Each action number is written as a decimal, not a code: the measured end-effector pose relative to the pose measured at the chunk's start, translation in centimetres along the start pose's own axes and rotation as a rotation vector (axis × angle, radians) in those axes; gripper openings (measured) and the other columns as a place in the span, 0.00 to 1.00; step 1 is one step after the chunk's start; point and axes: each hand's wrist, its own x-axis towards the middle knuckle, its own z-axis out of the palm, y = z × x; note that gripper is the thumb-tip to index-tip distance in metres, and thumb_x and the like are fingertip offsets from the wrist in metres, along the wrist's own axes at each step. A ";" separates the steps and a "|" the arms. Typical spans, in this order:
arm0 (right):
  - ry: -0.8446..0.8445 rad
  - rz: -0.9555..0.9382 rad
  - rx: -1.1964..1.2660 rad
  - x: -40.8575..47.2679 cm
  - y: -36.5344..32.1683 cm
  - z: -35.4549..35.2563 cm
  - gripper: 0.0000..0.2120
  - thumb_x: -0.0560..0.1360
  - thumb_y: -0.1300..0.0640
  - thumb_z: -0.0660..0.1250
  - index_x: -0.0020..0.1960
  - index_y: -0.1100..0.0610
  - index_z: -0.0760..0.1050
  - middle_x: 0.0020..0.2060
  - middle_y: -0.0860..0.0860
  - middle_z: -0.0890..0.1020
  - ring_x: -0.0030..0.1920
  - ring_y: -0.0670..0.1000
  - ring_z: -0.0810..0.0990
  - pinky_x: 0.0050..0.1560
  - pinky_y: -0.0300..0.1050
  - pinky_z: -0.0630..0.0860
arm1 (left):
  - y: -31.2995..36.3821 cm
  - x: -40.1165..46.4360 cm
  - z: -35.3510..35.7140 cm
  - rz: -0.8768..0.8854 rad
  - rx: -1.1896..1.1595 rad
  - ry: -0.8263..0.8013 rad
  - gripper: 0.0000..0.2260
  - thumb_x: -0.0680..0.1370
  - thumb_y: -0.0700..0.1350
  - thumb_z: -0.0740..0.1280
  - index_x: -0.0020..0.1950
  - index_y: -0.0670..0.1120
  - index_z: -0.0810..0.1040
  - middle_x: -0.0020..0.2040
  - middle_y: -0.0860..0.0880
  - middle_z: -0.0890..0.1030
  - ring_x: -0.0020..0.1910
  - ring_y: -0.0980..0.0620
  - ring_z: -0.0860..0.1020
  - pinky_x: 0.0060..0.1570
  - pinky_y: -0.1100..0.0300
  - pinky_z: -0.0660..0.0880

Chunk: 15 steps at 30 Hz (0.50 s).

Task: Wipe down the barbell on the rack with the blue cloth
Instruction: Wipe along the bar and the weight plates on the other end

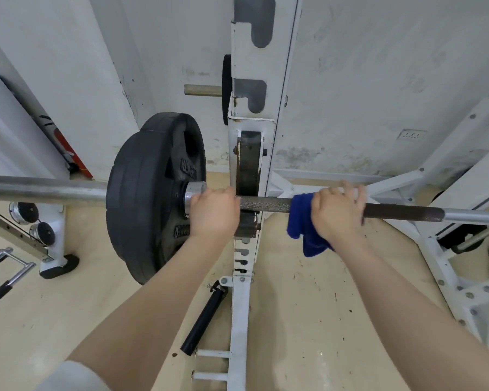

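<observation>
Head view, looking down on a barbell that lay across a white rack, running from the left edge of the frame to the right edge; both ends were cut off. The bar rested in a dark, rust-marked cradle on the rack upright. A black weight plate sat on the sleeve left of the upright; its raised lettering was only partly legible.

The left hand was curled over the bar between the chrome collar and the upright, and hid that stretch of bar. The right hand was wrapped round the knurled shaft right of the upright, gripping the blue cloth against it. The cloth bunched out at the hand's left side and hung below the bar; how much of it lay under the palm could not be told.

On the tan floor a black cylindrical piece lay beside the rack base. At far left stood part of a second white frame with chrome-ended pegs; a handled bar was cut off by the frame edge. A second plate behind the upright showed only as a thin edge.
</observation>
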 end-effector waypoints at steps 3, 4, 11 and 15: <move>0.036 -0.204 0.141 -1.5 -4.6 1.1 0.28 0.76 0.48 0.42 0.55 0.62 0.76 0.52 0.57 0.80 0.54 0.58 0.74 0.63 0.50 0.60 | 2.0 -0.7 -0.8 0.120 -0.152 0.065 0.11 0.80 0.44 0.58 0.58 0.44 0.76 0.50 0.46 0.81 0.51 0.46 0.75 0.48 0.53 0.70; 0.060 -0.234 0.171 -1.9 -4.9 1.4 0.28 0.76 0.47 0.43 0.56 0.62 0.75 0.51 0.56 0.80 0.53 0.58 0.75 0.61 0.48 0.61 | 2.7 -0.7 -0.6 0.185 -0.157 0.028 0.11 0.79 0.43 0.58 0.59 0.45 0.75 0.51 0.47 0.80 0.52 0.47 0.74 0.49 0.54 0.70; 0.152 -0.182 -0.035 -0.6 1.0 2.1 0.24 0.76 0.47 0.45 0.47 0.59 0.76 0.44 0.56 0.80 0.48 0.60 0.77 0.64 0.53 0.52 | 6.3 0.6 1.8 0.222 -0.142 -0.229 0.23 0.74 0.42 0.67 0.67 0.45 0.66 0.62 0.47 0.75 0.61 0.47 0.72 0.53 0.55 0.71; 0.105 0.066 -0.090 -0.2 3.3 1.3 0.30 0.75 0.49 0.39 0.47 0.62 0.77 0.48 0.59 0.80 0.55 0.61 0.73 0.67 0.57 0.50 | 6.2 0.3 2.9 0.223 -0.125 -0.154 0.23 0.77 0.37 0.60 0.72 0.44 0.60 0.70 0.46 0.67 0.68 0.47 0.65 0.64 0.55 0.65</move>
